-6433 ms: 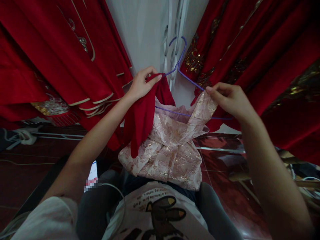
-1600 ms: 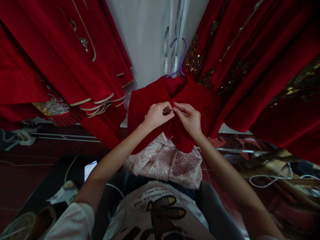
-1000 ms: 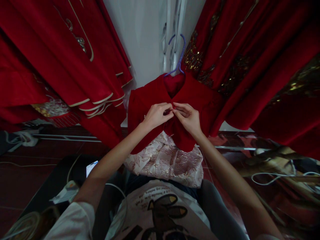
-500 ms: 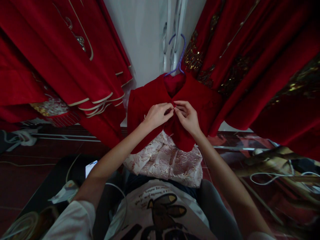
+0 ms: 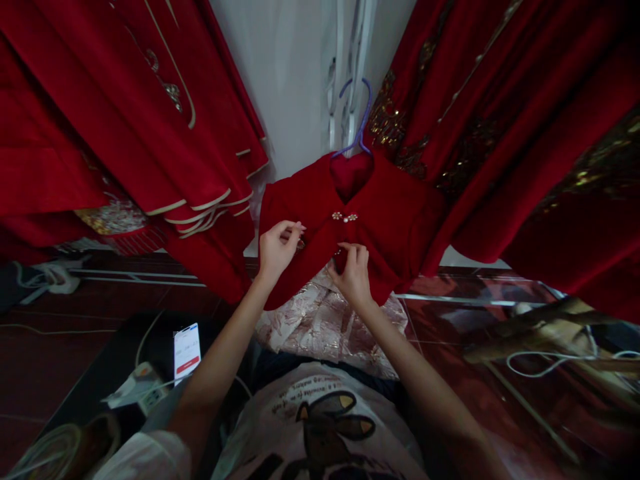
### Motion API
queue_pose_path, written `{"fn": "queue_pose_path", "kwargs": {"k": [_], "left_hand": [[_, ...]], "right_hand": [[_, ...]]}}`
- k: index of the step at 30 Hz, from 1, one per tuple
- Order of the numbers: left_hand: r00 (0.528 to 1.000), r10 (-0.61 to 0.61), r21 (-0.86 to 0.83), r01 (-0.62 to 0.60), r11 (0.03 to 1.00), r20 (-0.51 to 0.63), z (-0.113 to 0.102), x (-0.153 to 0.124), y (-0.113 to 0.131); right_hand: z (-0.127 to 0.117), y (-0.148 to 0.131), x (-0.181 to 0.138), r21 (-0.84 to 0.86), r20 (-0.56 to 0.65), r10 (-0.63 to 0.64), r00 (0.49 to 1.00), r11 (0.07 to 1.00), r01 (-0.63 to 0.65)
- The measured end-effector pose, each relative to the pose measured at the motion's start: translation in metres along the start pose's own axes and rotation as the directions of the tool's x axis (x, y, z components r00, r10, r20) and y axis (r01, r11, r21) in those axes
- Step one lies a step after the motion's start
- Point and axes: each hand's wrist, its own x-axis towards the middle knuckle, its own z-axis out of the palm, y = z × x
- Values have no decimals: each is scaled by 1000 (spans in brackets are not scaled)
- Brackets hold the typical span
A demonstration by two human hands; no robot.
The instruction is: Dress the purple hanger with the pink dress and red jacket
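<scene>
A red jacket (image 5: 310,193) with a V neck hangs from a purple hanger (image 5: 363,127) in front of me. A beaded clasp (image 5: 345,217) joins its two front edges below the neckline. My left hand (image 5: 279,250) is closed in a pinch at the left front panel, beside a small beaded ornament (image 5: 301,245). On the other front edge, lower than the clasp, my right hand (image 5: 354,272) grips the cloth, thumb and fingers around another small ornament (image 5: 338,252). Its fingertips are partly hidden. Pale patterned brocade cloth (image 5: 320,313) shows beneath the jacket hem.
Red garments with pale trim (image 5: 200,153) hang at the left, and red garments with gold sequins (image 5: 390,120) at the right. A lit phone (image 5: 187,350) and a power strip (image 5: 150,393) lie on a dark surface to my left. Wooden pieces (image 5: 540,330) and cord are at right.
My hands have come apart from the neckline, left hand going left and right hand going down. The beaded clasp they covered is now visible and joined.
</scene>
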Motion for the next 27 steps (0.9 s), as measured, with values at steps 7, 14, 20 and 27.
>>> {"fn": "queue_pose_path", "kwargs": {"k": [7, 14, 20, 27], "left_hand": [[999, -11, 148, 17, 989, -42, -3, -23, -30], [998, 11, 115, -4, 993, -60, 13, -25, -32], [996, -26, -54, 21, 998, -82, 3, -21, -20], [982, -187, -300, 178, 937, -1, 11, -14, -16]], "right_hand": [[12, 17, 14, 92, -73, 68, 995, 994, -61], [-20, 36, 29, 451, -230, 253, 940, 883, -127], [-89, 24, 50, 588, -184, 160, 970, 809, -22], [-58, -34, 36, 541, 255, -124, 959, 841, -35]]}}
